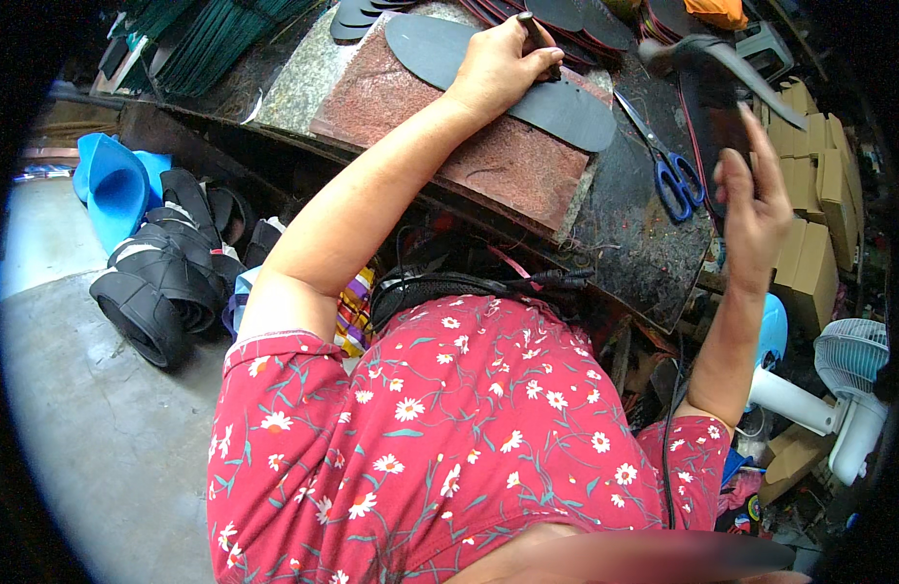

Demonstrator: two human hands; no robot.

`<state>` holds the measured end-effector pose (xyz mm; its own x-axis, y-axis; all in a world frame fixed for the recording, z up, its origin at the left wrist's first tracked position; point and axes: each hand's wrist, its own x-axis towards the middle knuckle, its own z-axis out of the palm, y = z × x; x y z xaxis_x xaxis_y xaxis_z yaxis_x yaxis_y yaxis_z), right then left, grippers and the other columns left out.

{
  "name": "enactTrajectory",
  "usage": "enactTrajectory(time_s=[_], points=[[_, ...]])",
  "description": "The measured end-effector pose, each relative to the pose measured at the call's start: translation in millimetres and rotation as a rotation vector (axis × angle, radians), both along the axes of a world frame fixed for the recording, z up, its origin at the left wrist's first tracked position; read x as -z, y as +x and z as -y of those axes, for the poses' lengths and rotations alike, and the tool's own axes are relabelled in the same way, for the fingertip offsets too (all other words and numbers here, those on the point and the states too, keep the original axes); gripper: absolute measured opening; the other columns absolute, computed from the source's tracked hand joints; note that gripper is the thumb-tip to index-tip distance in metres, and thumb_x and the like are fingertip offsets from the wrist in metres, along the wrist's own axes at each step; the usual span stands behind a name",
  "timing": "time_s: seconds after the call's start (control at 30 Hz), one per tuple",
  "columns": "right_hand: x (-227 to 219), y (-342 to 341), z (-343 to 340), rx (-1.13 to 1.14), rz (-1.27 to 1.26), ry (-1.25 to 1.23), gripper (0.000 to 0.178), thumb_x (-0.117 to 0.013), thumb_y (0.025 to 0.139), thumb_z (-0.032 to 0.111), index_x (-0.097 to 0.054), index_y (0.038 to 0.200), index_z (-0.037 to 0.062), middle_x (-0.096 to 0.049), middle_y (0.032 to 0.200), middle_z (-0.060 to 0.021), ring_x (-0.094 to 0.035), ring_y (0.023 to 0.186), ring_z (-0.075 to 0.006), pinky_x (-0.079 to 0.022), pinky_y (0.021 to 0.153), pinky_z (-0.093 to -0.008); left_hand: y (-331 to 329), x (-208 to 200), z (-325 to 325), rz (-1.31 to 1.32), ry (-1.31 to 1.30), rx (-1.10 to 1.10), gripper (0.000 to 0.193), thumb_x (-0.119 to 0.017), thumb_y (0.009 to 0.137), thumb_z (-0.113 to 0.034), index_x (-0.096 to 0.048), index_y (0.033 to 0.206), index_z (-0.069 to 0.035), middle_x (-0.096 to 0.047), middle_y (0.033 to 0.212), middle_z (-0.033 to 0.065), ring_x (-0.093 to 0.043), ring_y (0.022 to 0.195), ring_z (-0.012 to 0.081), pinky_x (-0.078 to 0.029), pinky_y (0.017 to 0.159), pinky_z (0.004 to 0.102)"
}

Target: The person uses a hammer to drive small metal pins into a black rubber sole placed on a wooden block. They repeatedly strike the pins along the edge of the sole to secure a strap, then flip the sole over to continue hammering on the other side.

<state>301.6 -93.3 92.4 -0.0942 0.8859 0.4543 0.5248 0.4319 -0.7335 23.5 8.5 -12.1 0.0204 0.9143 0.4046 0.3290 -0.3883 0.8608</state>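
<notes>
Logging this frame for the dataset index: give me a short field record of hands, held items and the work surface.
left hand: presses a small dark punch-like tool upright onto the grey sole cutout
right hand: raised, gripping a hammer by its dark handle
work surface: reddish stone slab on a cluttered bench
nearby: blue-handled scissors right of the slab, stacked dark soles behind
floor: pile of black rubber pieces, blue plastic item, white fan

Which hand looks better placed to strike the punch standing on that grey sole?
Probably the right hand: it holds the hammer raised beside the bench, free to swing. The left hand is busy gripping the punch upright on the grey sole, which lies on the red stone slab.
</notes>
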Motion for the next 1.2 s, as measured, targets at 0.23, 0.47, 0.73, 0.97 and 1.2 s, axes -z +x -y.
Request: enactTrajectory(time_s=[0.23,0.47,0.73,0.97,1.2], points=[[6,-15,0,-0.025,0.273,0.214,0.044,-0.065,0.097,0.016,-0.056,0.14,0.0099,-0.07,0.12,-0.0095,-0.068,0.094,-0.0162,-0.053,0.081,-0.0289,15,-11,13,-0.544,0.542,0.019,0.02,-0.069,0.09,-0.018,-0.057,0.095,-0.003,-0.067,0.077,0.0173,-0.068,0.073,0.0357,-0.054,0.066,0.0429],[38,6,-9,0.057,0.225,-0.076,0.041,-0.067,0.096,0.02,-0.061,0.135,0.0136,-0.066,0.129,-0.0127,-0.066,0.112,-0.0168,-0.05,0.093,-0.0307,10,-2,3,0.267,-0.099,0.054,0.012,-0.066,0.093,-0.01,-0.064,0.093,0.002,-0.072,0.08,0.0104,-0.072,0.072,0.0143,-0.059,0.066,0.0279],[-14,-13,14,-0.013,-0.11,0.223,0.044,-0.063,0.096,0.007,-0.056,0.139,0.0053,-0.068,0.122,-0.0052,-0.061,0.083,-0.0089,-0.051,0.074,-0.0234,16,-5,10,-0.199,0.286,-0.018,0.022,-0.075,0.085,-0.022,-0.063,0.095,-0.007,-0.068,0.076,0.0191,-0.069,0.075,0.0361,-0.055,0.066,0.0417],[35,-9,-1,0.03,0.134,-0.065,0.043,-0.067,0.096,0.019,-0.058,0.137,0.0122,-0.067,0.128,-0.0121,-0.067,0.11,-0.0178,-0.05,0.093,-0.031,29,-6,20,-0.448,0.434,-0.048,0.02,-0.068,0.091,-0.02,-0.055,0.099,-0.007,-0.065,0.075,0.0159,-0.067,0.071,0.0372,-0.052,0.062,0.0444],[52,-7,-9,0.062,0.495,-0.076,0.042,-0.062,0.096,0.041,-0.058,0.136,0.031,-0.071,0.107,-0.015,-0.069,0.093,-0.0363,-0.054,0.077,-0.0412,2,-4,-2,0.412,-0.002,-0.024,0.012,-0.066,0.094,-0.011,-0.062,0.091,-0.001,-0.069,0.078,0.0064,-0.066,0.07,0.0112,-0.056,0.065,0.0268]])
